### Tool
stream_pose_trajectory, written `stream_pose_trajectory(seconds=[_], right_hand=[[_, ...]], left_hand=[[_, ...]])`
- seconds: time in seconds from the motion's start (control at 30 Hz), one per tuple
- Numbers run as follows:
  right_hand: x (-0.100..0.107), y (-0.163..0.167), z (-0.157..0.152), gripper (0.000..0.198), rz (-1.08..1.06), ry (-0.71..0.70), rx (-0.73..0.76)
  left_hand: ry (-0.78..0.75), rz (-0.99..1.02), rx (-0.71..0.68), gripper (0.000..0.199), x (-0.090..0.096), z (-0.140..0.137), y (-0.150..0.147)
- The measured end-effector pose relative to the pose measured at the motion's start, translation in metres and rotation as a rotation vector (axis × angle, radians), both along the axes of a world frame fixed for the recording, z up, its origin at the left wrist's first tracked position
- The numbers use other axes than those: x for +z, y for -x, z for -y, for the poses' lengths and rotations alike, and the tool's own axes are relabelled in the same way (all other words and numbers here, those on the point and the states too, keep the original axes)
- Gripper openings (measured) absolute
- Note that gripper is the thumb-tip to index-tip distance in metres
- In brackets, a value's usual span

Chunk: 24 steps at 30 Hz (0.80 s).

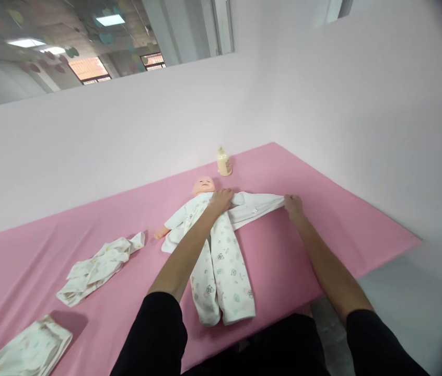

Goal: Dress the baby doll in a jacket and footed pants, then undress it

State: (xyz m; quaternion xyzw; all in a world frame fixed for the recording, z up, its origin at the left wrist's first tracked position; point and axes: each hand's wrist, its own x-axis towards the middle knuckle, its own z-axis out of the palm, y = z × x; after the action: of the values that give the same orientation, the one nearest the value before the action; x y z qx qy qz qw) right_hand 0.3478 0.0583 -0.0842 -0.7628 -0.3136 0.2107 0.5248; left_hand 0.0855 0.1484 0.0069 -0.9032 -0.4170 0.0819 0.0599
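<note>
A baby doll (204, 185) lies on its back, dressed in patterned white baby trousers (229, 266) and a plain white baby jacket (258, 203). One doll arm comes out of the jacket's left sleeve. My left hand (221, 200) is closed at the doll's chest and shoulder, its fingertips partly hidden against the jacket. Off to the right, my right hand (293, 207) grips the end of the other sleeve, which is stretched out sideways and taut above the pink surface. The doll's arm on this side is out of sight.
A pump bottle (224, 163) stands behind the doll near the wall. Crumpled white printed baby clothes (99, 266) and a folded printed cloth (25, 349) lie to the left on the pink padded table (276, 282). White walls border its back and right side.
</note>
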Motion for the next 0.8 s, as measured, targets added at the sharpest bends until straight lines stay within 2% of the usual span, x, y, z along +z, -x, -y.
stream_pose_trajectory(seconds=[0.07, 0.17, 0.23, 0.3, 0.37, 0.47, 0.6, 0.7, 0.8], right_hand=[[-0.001, 0.006, 0.001, 0.014, 0.070, 0.015, -0.003], [0.001, 0.027, -0.001, 0.025, 0.274, -0.061, 0.042], [0.004, 0.047, -0.006, 0.037, 0.475, -0.116, 0.159], [0.006, 0.065, -0.012, 0.045, 0.609, -0.107, 0.321], [0.005, 0.079, -0.019, 0.045, 0.647, -0.055, 0.459], [0.000, 0.086, -0.026, 0.044, 0.656, -0.016, 0.560], [-0.011, 0.081, -0.030, 0.037, 0.688, -0.135, 0.553], [-0.017, 0.081, -0.032, 0.040, 0.687, -0.241, 0.500], [-0.019, 0.086, -0.032, 0.040, 0.679, -0.276, 0.463]], left_hand=[[-0.005, 0.012, 0.006, 0.039, -0.002, 0.000, -0.001], [-0.008, 0.028, 0.010, 0.044, -0.005, -0.001, -0.001], [-0.013, 0.041, 0.002, 0.048, -0.006, -0.001, 0.000], [-0.025, 0.051, -0.015, 0.050, -0.008, -0.001, 0.001], [-0.039, 0.055, -0.038, 0.049, -0.009, 0.000, 0.002], [-0.049, 0.053, -0.067, 0.046, -0.010, 0.001, 0.004], [-0.068, 0.059, -0.084, 0.046, -0.011, 0.003, 0.004], [-0.084, 0.056, -0.085, 0.048, -0.011, 0.003, 0.004], [-0.083, 0.019, -0.089, 0.047, -0.010, 0.004, 0.004]])
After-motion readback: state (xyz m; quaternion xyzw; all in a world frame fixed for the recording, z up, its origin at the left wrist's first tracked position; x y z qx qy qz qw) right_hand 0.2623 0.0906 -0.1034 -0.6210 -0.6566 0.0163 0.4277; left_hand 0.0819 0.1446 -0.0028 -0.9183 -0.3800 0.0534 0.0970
